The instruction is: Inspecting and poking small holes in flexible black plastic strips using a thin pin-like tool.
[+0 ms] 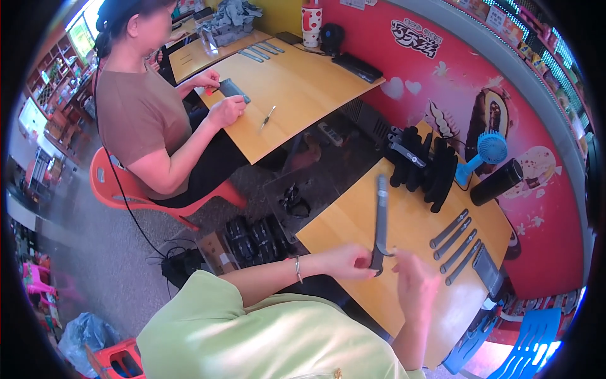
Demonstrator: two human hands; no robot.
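A long dark grey strap lies across the near table, its far end pointing away from me. My left hand is closed on the strap's near end at the table's front edge, with the fingertips pressed together. Just to the right, my right hand is closed too, fingers curled in a pinch. A thin bent end of the strap runs to its fingertips. What lies inside the right fingers is partly hidden.
Several finished-looking grey straps lie in a row at the right, beside a flat grey stack. Black straps are heaped behind, near a blue fan and a black bottle. A co-worker sits at the far table.
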